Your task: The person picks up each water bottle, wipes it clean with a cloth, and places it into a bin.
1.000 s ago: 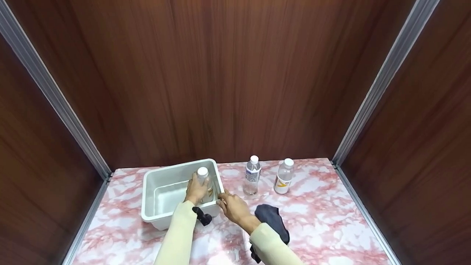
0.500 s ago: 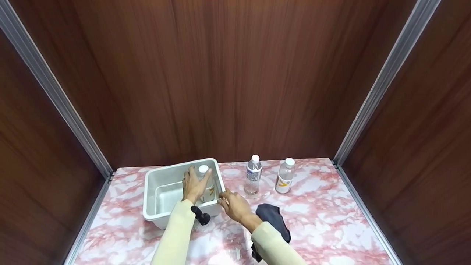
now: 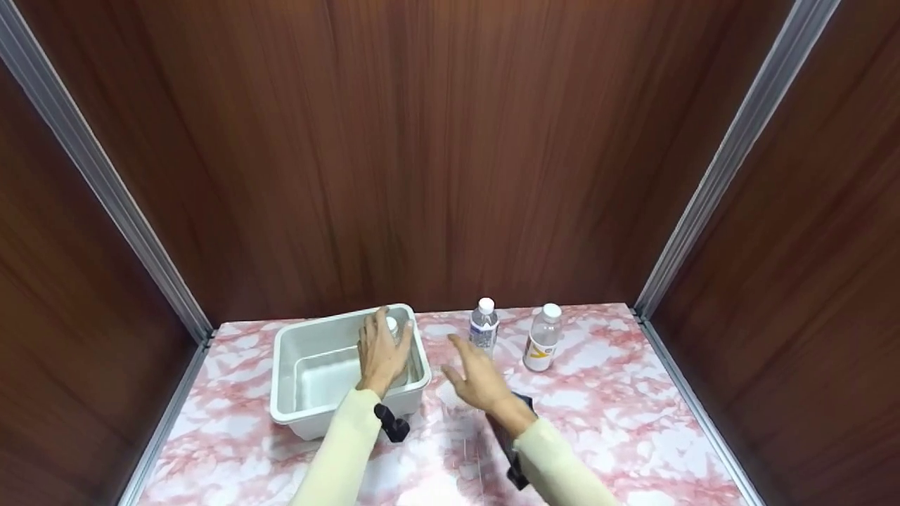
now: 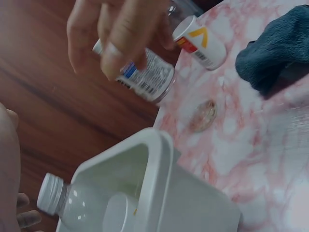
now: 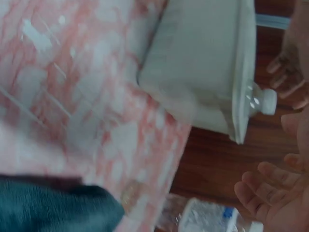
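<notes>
A clear plastic bottle with a white cap stands upright inside the pale grey bin, at its right end. My left hand is over that bottle with fingers extended and spread, hiding most of it in the head view. To the right of the bin, my right hand is in the air, fingers loosely extended and holding nothing. It overlaps the lower part of a second clear bottle, which has a blue and white label. Farther right stands a third bottle with a white label and yellow mark.
A dark blue-grey cloth lies on the pink marbled table, partly hidden under my right wrist in the head view. Brown wood-grain panels rise behind and at both sides, with grey metal strips at the corners.
My right hand has let go of the bin's right front corner and moved right and up towards the blue-labelled bottle. My left hand has uncurled from the bottle in the bin and shifted slightly right.
</notes>
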Demonstrator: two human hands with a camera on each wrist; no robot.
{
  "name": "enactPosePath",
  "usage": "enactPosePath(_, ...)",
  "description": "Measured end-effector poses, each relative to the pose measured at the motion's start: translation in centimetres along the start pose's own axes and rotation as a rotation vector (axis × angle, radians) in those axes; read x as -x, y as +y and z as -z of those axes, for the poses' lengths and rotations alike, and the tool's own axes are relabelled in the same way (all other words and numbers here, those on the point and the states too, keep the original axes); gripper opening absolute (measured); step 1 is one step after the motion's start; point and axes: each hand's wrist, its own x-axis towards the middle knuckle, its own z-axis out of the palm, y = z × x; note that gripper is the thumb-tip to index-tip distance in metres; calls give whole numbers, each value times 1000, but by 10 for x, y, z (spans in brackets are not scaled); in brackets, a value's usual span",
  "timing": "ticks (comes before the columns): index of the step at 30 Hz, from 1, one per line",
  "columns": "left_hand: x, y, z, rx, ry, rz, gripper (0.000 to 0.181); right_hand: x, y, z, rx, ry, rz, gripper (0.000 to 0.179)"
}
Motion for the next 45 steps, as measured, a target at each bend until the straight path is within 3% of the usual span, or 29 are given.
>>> enactPosePath(6,7,9,-7,-124,19,-137,62,17,18,24,26,92,15,54)
enactPosePath(13,15,10,-10,-167,29,-186,60,43,39,30,86,147,16,56)
enactPosePath(20,23,9,-16,-205,36,-262,59,63,49,29,114,81,-45,57)
enactPosePath(31,26,-3,-19,-277,-19,-242,63,87,64,25,110,23,-110,58)
enactPosePath(45,26,-3,-22,-291,-4,-278,61,104,78,17,123,-26,-177,58)
